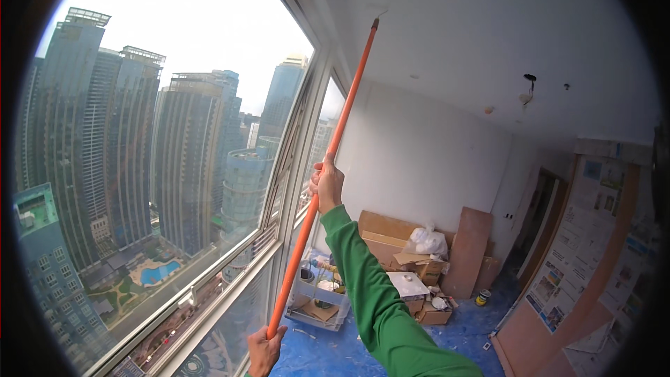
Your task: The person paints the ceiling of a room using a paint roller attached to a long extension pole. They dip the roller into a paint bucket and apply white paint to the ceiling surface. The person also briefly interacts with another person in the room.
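Observation:
A long orange extension pole (pixel 301 243) slants up from the lower middle toward the white ceiling (pixel 453 21). Its dark upper end carries a thin bent wire, like a paint roller's frame; whatever sits on that wire blends into the ceiling and cannot be made out. My left hand (pixel 264 351) is closed around the pole's bottom end, low in front of me. Higher up, my right hand (pixel 326 183) grips the shaft at about mid-length, its green-sleeved arm stretched forward from the lower right.
A large window (pixel 202 286) with towers beyond runs along the left, close to the pole. Blue sheeting (pixel 447 338) covers the floor. Cardboard boxes (pixel 434 315), a plastic bin (pixel 317 307) and a small can (pixel 482 297) stand ahead. Paper-covered panels (pixel 565 272) rise at right; wires (pixel 530 87) hang overhead.

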The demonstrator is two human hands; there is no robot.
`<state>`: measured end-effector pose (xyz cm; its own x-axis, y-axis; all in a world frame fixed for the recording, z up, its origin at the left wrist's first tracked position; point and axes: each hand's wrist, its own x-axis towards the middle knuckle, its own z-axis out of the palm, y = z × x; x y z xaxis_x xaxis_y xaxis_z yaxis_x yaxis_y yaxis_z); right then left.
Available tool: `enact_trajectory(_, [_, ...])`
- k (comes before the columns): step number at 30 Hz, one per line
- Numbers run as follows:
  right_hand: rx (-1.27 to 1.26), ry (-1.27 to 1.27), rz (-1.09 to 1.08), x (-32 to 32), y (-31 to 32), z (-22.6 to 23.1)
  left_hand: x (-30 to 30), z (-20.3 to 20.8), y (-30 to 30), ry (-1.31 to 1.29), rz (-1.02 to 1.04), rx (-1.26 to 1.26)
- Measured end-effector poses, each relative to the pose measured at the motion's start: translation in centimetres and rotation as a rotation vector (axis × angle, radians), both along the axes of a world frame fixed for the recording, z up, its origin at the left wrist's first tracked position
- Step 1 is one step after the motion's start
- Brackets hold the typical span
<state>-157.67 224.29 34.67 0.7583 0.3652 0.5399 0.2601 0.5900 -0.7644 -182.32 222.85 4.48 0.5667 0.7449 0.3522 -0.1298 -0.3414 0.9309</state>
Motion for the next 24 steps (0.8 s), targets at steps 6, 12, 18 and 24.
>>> enact_trajectory(6, [0.004, -0.02, 0.041, -3.7, -0.8, -2.1, -2.6, -3.2, 0.1, -0.037, -0.098, 0.034])
enact_trajectory(12, [0.001, -0.055, 0.032, -7.7, -1.4, -4.5, -5.0, -6.6, -0.4, -0.02, -0.063, -0.048])
enact_trajectory(18, [0.025, -0.085, 0.074, -11.4, -1.8, -6.5, -8.3, -7.3, -1.2, -0.038, -0.078, -0.055])
enact_trajectory(24, [0.031, -0.087, 0.096, -15.0, -2.6, -8.4, -9.7, -10.8, -1.5, -0.003, -0.055, -0.043])
